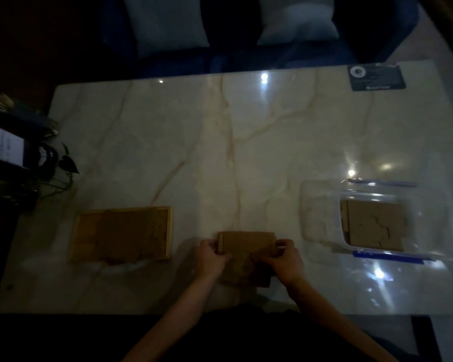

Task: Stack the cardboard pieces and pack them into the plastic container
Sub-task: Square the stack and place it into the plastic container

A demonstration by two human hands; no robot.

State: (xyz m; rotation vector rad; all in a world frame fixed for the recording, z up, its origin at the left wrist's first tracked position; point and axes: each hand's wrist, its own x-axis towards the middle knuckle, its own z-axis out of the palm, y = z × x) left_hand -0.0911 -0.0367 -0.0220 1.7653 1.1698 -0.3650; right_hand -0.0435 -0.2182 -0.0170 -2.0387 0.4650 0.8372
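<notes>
I hold a stack [246,254] of cardboard pieces on the counter [220,152], well left of the container [372,220]. My left hand [211,258] grips the stack's left edge; my right hand [285,259] grips its right edge. Step in hand, as I judge it: squaring the stack. More pieces lie in the tray [120,233], farther left of the container, and some pieces [372,226] already sit inside the container. The next move calls for aligned edges, then a carry right and a level drop onto the pieces inside.
</notes>
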